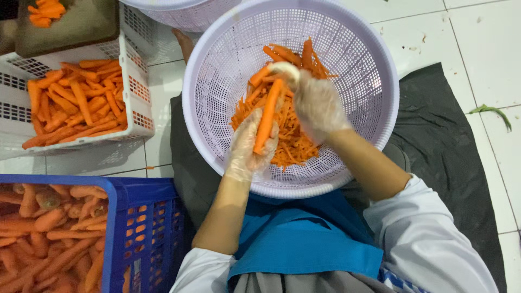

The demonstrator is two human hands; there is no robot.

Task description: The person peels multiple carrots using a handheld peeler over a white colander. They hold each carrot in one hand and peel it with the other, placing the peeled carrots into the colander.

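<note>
- Peeling a carrot over the round lilac basket [374, 81] appears to be the step in hand; orange shavings [290, 138] already heap on the basket's floor, so the work looks well under way.
- Blue crate [144, 217], left of and below the basket, holds unpeeled carrots; white crate [135, 87], left of the basket, holds peeled carrots.
- Left hand [247, 146], gloved, is wrapped shut around the lower end of the carrot [268, 114], holding it tilted above the basket's centre.
- Right hand [317, 103], gloved, is curled closed at the carrot's upper end, over the basket; a pale tool seems to sit in its grip, though its kind cannot be told.
- Judging by this, the next stroke calls for a steady left-hand hold and a turn of the carrot.
</note>
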